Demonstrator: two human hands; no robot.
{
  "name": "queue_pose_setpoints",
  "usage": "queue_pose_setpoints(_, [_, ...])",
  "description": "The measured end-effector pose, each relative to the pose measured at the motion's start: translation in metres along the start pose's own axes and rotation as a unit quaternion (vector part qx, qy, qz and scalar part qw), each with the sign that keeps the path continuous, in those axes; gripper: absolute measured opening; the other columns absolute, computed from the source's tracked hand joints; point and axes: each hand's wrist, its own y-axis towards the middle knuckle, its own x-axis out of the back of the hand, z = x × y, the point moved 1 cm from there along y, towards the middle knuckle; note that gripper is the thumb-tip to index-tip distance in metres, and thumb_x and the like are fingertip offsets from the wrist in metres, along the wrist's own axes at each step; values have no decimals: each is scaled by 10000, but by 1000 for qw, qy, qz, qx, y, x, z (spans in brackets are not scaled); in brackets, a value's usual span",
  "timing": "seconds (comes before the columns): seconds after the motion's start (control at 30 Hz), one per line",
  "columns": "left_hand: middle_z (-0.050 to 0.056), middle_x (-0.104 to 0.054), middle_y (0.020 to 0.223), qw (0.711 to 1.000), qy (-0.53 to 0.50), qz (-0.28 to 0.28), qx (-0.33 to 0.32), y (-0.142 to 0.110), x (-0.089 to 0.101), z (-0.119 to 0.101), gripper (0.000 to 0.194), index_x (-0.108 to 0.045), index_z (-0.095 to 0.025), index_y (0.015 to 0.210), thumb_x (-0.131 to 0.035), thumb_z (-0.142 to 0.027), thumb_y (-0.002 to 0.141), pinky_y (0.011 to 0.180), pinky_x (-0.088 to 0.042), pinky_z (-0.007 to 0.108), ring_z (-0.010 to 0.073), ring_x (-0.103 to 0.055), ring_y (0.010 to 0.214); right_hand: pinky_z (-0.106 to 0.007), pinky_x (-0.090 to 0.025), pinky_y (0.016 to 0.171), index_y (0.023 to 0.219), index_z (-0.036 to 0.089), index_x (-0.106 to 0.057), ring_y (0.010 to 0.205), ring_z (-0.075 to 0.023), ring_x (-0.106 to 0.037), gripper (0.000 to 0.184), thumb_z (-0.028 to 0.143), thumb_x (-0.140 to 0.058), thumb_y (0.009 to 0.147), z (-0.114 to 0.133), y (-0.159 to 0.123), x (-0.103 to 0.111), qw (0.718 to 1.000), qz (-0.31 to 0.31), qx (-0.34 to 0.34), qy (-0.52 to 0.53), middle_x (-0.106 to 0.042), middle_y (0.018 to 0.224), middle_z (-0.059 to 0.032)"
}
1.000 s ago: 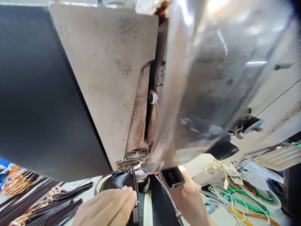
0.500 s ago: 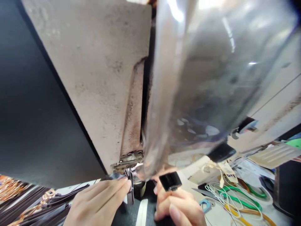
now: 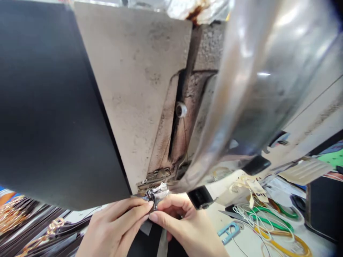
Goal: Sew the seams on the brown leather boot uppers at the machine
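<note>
My left hand (image 3: 115, 225) is closed, its fingertips pressed together on a narrow dark strip (image 3: 154, 204) just in front of the sewing machine's metal foot area (image 3: 155, 178). From the other side, my right hand (image 3: 184, 221) pinches the same strip between thumb and forefinger. The two hands almost touch. Below them lies black material (image 3: 143, 246) with a paler band (image 3: 162, 244) running down it. What sits under the fingertips is partly hidden. A clear plastic shield (image 3: 241, 89) hangs over the right of the machine head (image 3: 128, 71).
Right of my hands lie light blue thread snips (image 3: 229, 232), green-handled scissors (image 3: 276, 217), orange handles (image 3: 292, 246) and tangled white cord (image 3: 252, 210). Dark strips (image 3: 50, 232) and gold chains (image 3: 18, 214) lie at left. A black block (image 3: 199, 197) juts out above my right wrist.
My right hand has moved up and left, from curled beside the black block to pinching the strip. My left hand stays by the foot. The view has shifted, showing more of the machine's inside.
</note>
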Motion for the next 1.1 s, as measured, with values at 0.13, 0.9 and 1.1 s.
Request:
queue_pose_setpoints(0.13, [-79, -782, 907, 999, -33, -16, 31, 3, 1, 0, 215, -718, -300, 993, -506, -332, 1010, 772, -550, 46, 46, -759, 798, -171, -471, 522, 747, 184, -767, 588, -101, -521, 293, 450, -881, 700, -5, -4, 1, 1000, -23, 20, 5, -642, 669, -4])
queue_pose_setpoints(0.9, [-85, -752, 886, 997, 3, -31, 69, -2, -7, -10, 115, -674, -291, 987, -634, -205, 922, 709, -564, 162, 74, -733, 743, -179, -401, 493, 680, 173, -732, 448, -68, -498, 337, 486, -853, 717, 11, 13, 11, 994, 101, -15, 42, -579, 515, 43])
queue_pose_setpoints(1.1, [-72, -761, 879, 997, 23, -47, 53, -1, -6, -12, 132, -687, -267, 977, -587, -190, 942, 710, -575, 177, 85, -742, 746, -202, -479, 576, 748, 223, -764, 578, -120, -585, 195, 385, -759, 857, 11, 6, 7, 979, -22, 170, -106, -632, 602, 29])
